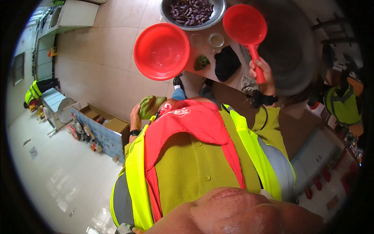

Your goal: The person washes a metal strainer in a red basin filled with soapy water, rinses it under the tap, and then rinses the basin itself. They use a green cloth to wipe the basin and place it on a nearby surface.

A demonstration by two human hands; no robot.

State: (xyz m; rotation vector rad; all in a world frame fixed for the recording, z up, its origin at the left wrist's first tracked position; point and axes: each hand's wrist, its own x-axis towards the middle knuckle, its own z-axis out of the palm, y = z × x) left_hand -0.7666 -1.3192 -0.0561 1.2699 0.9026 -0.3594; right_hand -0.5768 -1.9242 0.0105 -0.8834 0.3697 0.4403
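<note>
My right hand (266, 74) grips the handle of a red plastic dipper (244, 25), its bowl pointing away from me. At my left side, my left hand (135, 117) holds a bunched olive-green cloth (150, 107); some of its fingers are hidden. Before me is a red plastic basin (162, 51), and what supports it is hidden. Beyond it a metal basin (214, 22) holds many purple, finger-shaped pieces (191, 11). On the low table (210, 73) are a glass mug (216, 40), a clear glass (196, 40), a crumpled green cloth (201, 62) and a black cloth (227, 63).
A large dark round vessel (287, 46) stands right of the table. A grey rag (249, 84) lies near my right wrist. To my left are an open box-like stand (100, 125) and a person in a yellow vest (33, 92). Chairs (336, 30) stand at far right.
</note>
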